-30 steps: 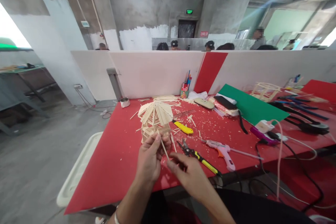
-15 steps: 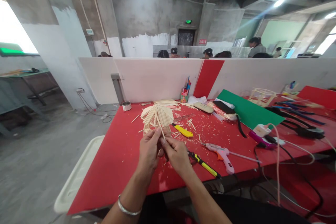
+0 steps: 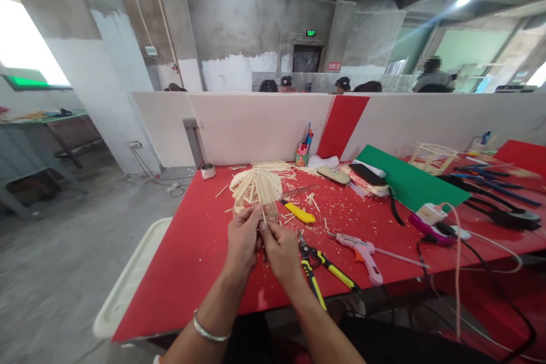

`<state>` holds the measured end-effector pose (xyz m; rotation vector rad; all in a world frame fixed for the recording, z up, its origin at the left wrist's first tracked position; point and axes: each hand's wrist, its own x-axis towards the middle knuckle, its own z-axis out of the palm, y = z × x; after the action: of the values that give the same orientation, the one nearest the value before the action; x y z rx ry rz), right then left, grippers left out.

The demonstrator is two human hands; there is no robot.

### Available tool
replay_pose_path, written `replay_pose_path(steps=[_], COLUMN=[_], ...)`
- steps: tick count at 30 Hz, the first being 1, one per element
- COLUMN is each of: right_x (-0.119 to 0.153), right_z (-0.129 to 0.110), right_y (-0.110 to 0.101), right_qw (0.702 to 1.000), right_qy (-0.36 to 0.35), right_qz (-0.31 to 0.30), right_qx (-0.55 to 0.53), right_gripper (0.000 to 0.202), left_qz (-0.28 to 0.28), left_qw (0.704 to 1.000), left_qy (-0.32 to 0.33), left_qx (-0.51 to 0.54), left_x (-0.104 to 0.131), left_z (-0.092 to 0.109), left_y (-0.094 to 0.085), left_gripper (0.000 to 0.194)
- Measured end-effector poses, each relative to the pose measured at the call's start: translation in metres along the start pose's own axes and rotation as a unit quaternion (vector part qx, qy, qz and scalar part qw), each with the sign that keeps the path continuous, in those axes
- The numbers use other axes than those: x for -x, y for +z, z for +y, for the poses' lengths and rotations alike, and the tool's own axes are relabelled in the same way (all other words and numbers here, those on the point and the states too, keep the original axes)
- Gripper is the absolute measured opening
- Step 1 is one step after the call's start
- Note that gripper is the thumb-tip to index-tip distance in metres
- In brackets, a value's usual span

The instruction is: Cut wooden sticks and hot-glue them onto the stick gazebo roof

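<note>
Both hands meet over the red table (image 3: pixel 187 273), just in front of a small model of thin wooden sticks (image 3: pixel 258 187) with a fan-like, sloping top. My left hand (image 3: pixel 244 234) is closed, its thumb and index finger pinching a thin wooden stick (image 3: pixel 264 218). My right hand (image 3: pixel 279 244) pinches the same stick from the other side. Yellow-and-black pliers (image 3: pixel 318 264) lie with spread handles right of my right hand. A yellow cutter (image 3: pixel 300 212) rests behind them, among stick pieces and crumbs.
A pink glue gun (image 3: pixel 362 251) lies to the right, near a purple power strip (image 3: pixel 430 231) with cables. Behind are a green board (image 3: pixel 412 179), a pen cup (image 3: pixel 302 156) and a tape roll (image 3: pixel 207 170). A white partition (image 3: pixel 256 128) stands at the back, with people beyond.
The stick between my hands now looks shorter and sits lower against the model. My right hand has shifted slightly left, showing more of the pliers. The view has moved a little.
</note>
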<state>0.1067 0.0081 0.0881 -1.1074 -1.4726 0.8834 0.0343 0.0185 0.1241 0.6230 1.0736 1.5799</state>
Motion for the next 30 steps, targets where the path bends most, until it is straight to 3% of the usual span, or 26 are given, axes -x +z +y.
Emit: replay_pose_path(steps=[13,30], right_x=[-0.0015,-0.0069], right_z=[-0.0016,-0.0013], right_y=[0.0033,0.0035], right_qw=[0.998,0.999], right_qy=[-0.006,-0.011], right_qz=[0.036,0.029], right_qx=[0.054,-0.004], right_gripper=[0.041,0.044], left_qz=[0.016,0.023], left_qw=[1.0,1.0], left_qy=[0.011,0.014], left_qx=[-0.011,-0.001], left_x=[-0.0039,-0.0038], left_z=[-0.0034,-0.0006], left_y=[0.0007,0.0054], left_gripper=[0.038,0.037])
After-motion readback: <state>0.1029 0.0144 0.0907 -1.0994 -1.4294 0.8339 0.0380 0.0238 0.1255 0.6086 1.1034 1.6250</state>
